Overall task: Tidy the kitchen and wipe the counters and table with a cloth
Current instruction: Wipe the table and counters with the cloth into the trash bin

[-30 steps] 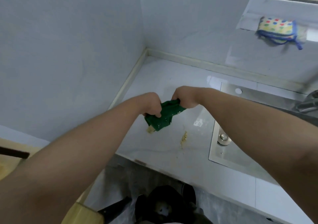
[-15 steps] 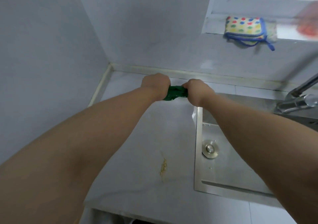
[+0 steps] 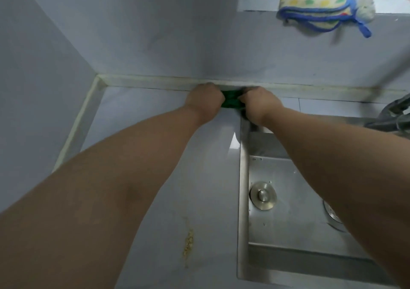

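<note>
That green cloth (image 3: 230, 102) was getting squeezed right at the back of the counter (image 3: 137, 115)

It was bunched tight between the left hand (image 3: 205, 102) and the right hand (image 3: 258, 106), each curled round one end, low against the wall trim by the sink (image 3: 288, 226) rim. If that was a wring, I'd guess drips hit the counter, not the basin. The yellow crumb smear (image 3: 188, 242) near the front edge looked untouched, and a careless swipe could shove it onto the floor.
</note>
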Demonstrator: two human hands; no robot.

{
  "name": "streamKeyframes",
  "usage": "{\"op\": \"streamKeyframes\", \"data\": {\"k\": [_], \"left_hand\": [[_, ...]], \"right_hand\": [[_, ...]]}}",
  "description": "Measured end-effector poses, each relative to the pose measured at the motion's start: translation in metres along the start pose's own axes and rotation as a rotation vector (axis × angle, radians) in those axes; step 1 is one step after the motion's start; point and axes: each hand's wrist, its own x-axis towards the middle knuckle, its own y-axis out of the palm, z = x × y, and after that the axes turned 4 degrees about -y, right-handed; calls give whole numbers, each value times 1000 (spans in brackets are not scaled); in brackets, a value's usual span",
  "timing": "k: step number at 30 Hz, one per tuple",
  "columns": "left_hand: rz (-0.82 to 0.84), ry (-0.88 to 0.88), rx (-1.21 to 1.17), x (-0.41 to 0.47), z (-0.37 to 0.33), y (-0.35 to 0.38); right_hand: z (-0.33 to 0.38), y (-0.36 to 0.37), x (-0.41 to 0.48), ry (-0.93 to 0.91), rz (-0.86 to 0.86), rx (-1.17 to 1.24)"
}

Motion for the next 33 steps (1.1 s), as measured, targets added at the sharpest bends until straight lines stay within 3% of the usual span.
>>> {"op": "streamKeyframes", "data": {"k": [4, 15, 33], "left_hand": [[46, -42, -143, 2, -2, 16], [108, -100, -188, -1, 19, 6], [260, -87, -56, -110, 12, 0]], "right_hand": [[-4, 17, 7, 43, 30, 56], [23, 20, 8, 9, 14, -34], [90, 26, -67, -25, 132, -6]]}}
